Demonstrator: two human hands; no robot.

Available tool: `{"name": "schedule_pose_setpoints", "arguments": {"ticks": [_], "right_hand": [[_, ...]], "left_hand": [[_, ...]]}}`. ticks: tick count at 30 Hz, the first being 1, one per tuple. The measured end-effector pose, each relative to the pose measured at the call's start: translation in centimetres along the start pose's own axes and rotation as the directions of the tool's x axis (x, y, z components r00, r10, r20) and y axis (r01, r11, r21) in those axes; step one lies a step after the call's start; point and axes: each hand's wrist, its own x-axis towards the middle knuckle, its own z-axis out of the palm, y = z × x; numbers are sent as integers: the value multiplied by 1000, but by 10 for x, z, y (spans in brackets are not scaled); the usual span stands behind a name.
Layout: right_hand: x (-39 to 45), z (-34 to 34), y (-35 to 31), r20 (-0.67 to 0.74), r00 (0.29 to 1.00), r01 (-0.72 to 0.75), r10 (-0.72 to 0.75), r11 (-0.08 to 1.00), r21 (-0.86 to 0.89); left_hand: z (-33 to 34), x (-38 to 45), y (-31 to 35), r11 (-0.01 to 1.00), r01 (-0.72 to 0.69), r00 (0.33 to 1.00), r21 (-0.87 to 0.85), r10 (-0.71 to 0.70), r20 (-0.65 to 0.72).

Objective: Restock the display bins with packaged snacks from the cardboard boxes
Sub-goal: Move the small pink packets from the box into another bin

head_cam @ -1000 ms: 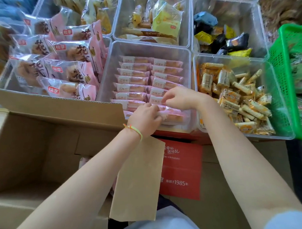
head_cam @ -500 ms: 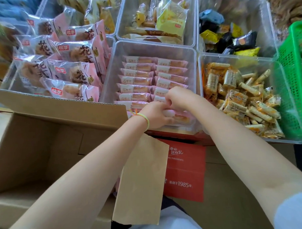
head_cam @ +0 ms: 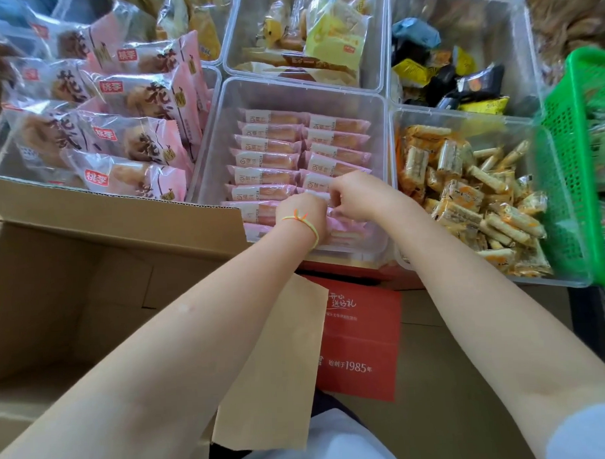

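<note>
Both hands have drawn closer together since a second ago, and they now meet knuckle to knuckle over the near end of the clear bin [head_cam: 299,92] in the middle. Each left hand [head_cam: 302,217] and right hand [head_cam: 353,195] grip is closed, fingers curled down onto the pink snack packets [head_cam: 268,160] at the front of the right-hand column; the exact packet each one pinches is hidden under the knuckles. A yellow and orange band [head_cam: 302,222] circles the left wrist. Inside that bin the pink packets lie flat in two neat columns, overlapping like tiles from the far wall to the near one. Just right of it, a second clear bin [head_cam: 570,281] holds a loose heap of orange and yellow wrapped sticks [head_cam: 478,202], and a green basket [head_cam: 573,171] stands against its right side. To the left, big pink bread bags [head_cam: 135,97] lean in rows. Behind the middle bin, another bin holds yellow cake packets [head_cam: 335,39], and the one to its right holds dark and yellow wrappers [head_cam: 446,73]. An open cardboard box [head_cam: 73,289] sits at the lower left, its flap [head_cam: 271,361] hanging down beside a red carton [head_cam: 360,344] printed with 1985.
</note>
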Motion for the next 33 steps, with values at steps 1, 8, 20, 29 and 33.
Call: {"name": "schedule_pose_setpoints", "arguments": {"ticks": [1, 8, 20, 29, 33], "right_hand": [[-6, -3, 4, -24, 1000, 15, -14, 999, 51], [-15, 16, -12, 183, 983, 54, -16, 978, -203], [0, 25, -23, 184, 982, 0, 29, 987, -158], [-7, 29, -19, 206, 973, -47, 100, 967, -251], [-7, 24, -20, 162, 983, -45, 83, 974, -224]], "left_hand": [[-1, 0, 0, 1000, -7, 1000, -18, 7, 6], [-5, 0, -22, 991, -84, 996, 103, 82, 18], [10, 27, -16, 951, -154, 987, 267, 133, 96], [1, 23, -20, 942, -135, 978, 308, 76, 197], [3, 25, -16, 977, -71, 984, 202, 36, 172]]}}
